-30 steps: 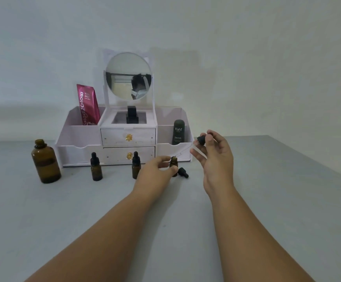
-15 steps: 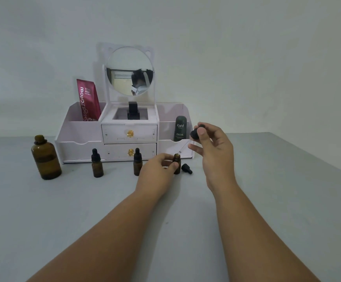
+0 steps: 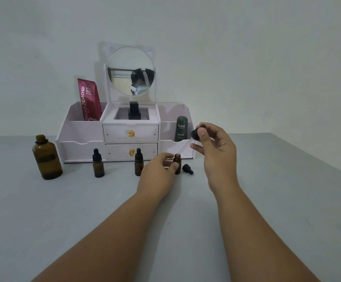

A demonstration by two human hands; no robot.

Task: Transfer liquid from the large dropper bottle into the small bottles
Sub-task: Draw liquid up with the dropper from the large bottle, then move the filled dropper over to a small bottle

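My left hand grips a small open amber bottle that stands on the grey table. My right hand pinches the black bulb of the large dropper. Its clear glass tube slants down-left, with the tip at the small bottle's mouth. The small bottle's black cap lies just right of it. The large amber bottle stands uncapped at the far left, partly filled. Two capped small bottles stand between it and my left hand.
A white vanity organizer with a round mirror and two drawers stands behind the bottles against the wall. It holds a red tube and a dark green Kahf bottle. The table's right edge runs diagonally at the far right.
My right hand has tilted the dropper steeper and brought its tip down over the small bottle's mouth. My left hand has stayed on the small bottle. The view has tipped up slightly.
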